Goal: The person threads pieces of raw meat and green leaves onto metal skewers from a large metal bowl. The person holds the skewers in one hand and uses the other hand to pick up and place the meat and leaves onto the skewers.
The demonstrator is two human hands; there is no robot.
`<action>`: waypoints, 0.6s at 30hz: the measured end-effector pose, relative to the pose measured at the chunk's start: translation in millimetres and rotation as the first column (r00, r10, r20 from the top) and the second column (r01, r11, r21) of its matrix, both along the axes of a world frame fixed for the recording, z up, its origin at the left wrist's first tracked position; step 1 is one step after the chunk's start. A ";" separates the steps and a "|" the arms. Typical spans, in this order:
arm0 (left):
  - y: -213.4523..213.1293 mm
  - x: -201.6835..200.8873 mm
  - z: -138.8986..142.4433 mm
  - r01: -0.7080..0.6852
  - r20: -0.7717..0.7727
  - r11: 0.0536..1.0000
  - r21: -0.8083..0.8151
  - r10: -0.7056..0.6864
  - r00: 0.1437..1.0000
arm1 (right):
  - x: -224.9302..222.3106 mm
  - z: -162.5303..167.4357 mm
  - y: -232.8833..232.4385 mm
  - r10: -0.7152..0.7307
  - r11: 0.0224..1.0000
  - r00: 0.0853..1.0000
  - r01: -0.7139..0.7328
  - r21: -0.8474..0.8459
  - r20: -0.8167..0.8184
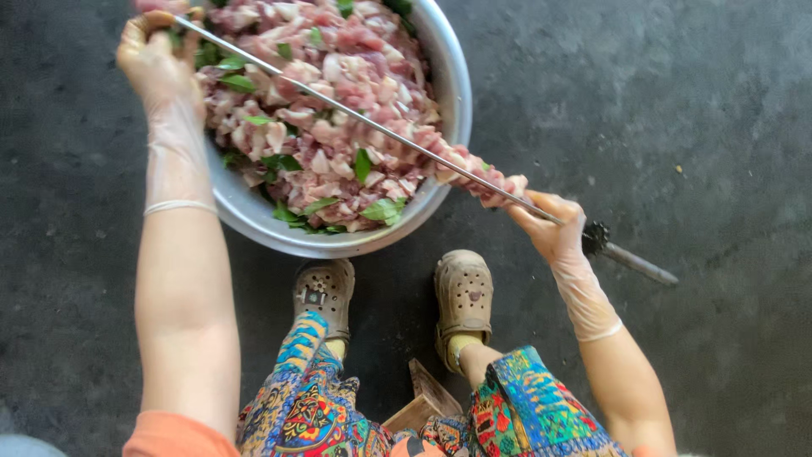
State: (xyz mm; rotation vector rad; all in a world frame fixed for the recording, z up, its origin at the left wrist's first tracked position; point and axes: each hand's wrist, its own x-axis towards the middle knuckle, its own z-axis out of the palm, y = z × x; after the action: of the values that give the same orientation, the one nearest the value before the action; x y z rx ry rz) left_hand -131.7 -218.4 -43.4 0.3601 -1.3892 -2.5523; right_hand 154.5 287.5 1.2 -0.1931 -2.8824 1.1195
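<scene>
Your left hand (156, 59) pinches the skewer (372, 125) tip; your right hand (550, 227) grips meat (499, 182) near the handle; slide pieces snugly together.

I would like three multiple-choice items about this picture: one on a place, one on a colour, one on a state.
1. Where does the metal bowl stand?
A. on the dark floor
B. on a table
C. on the person's lap

2. What colour are the leaves among the meat pieces?
A. red
B. green
C. yellow

3. How is the skewer held?
A. by both hands
B. by one hand
C. by none

Answers: 1 A, floor surrounds it by the clogs. 2 B, they look green. 3 A, left hand at the tip, right hand near the handle.
</scene>
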 end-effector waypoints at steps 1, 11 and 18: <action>-1.0 -0.1 6.3 0.005 0.047 0.999 0.050 -0.008 0.999 | -0.2 -0.8 0.1 -0.009 1.000 1.000 0.009 0.004 0.017; -30.2 4.7 26.8 0.229 0.170 0.970 -0.077 -0.213 0.962 | 0.4 -8.1 7.5 -0.002 0.996 1.000 0.000 0.094 0.027; -52.4 12.9 29.1 0.472 -0.049 0.875 -0.108 -0.479 0.876 | -3.0 -6.0 11.4 -0.007 0.998 0.999 0.003 0.063 0.052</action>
State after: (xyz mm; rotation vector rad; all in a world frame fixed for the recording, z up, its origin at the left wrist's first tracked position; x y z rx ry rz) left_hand -118.8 -270.8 -14.3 -0.1158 -1.7396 -2.8197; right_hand 151.5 298.9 -4.8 -0.2304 -2.9566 1.0364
